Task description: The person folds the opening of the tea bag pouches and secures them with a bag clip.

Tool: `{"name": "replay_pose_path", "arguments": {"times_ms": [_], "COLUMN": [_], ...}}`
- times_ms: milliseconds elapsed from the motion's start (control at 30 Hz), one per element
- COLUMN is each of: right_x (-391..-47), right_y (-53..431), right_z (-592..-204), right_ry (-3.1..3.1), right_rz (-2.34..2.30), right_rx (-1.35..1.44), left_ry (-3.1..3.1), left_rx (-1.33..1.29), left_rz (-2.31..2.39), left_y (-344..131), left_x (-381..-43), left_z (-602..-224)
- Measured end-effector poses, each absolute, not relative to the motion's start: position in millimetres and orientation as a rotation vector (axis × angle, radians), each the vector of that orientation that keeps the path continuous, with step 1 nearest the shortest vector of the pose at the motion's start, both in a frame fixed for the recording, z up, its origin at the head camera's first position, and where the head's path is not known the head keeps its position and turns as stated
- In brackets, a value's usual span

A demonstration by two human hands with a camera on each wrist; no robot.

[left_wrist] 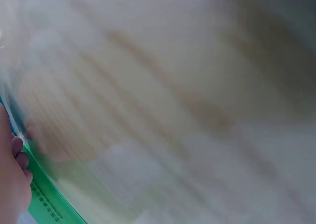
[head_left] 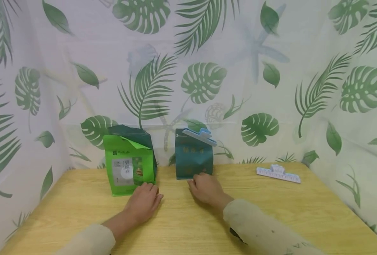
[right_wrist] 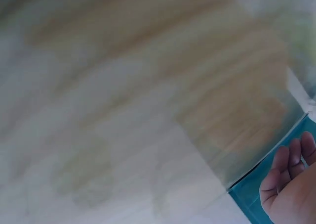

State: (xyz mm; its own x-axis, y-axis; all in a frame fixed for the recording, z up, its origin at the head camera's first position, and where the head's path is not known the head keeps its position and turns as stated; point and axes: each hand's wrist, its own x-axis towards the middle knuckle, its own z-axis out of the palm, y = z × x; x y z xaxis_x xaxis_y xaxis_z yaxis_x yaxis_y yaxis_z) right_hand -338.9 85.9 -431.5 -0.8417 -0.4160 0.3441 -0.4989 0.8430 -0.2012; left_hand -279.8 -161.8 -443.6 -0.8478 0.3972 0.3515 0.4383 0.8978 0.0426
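Fingers (right_wrist: 281, 158) loosely curled, both hands, no grip visible: left hand (head_left: 142, 202) by lower right of green bag (head_left: 123, 171), right hand (head_left: 207, 189) at base of teal bag (head_left: 193, 156). Wrist views show fingertips (left_wrist: 18, 145) head hides; only head shows loose clip (head_left: 278, 174). Left wrist crops its hand; contact unclear.

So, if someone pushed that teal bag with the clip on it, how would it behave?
The teal bag would probably slide under a low push, since it stands upright on its base. Pushed higher, it might tip, with the light blue clip slanting across its top. It looks like thin packaging, so could dent.
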Motion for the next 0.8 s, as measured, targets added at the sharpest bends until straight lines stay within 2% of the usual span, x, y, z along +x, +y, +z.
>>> {"name": "replay_pose_path", "arguments": {"times_ms": [500, 800], "right_x": [-329, -325], "right_y": [35, 8], "right_z": [-429, -428], "right_ry": [-2.798, -2.811], "right_rz": [0.398, 0.179], "right_rx": [0.761, 0.859], "left_ry": [-2.694, -2.673], "left_rx": [-0.530, -0.474], "left_rz": [-0.076, -0.046], "left_y": [-200, -227], "left_x": [-272, -266], "left_z": [-449, -449]}}
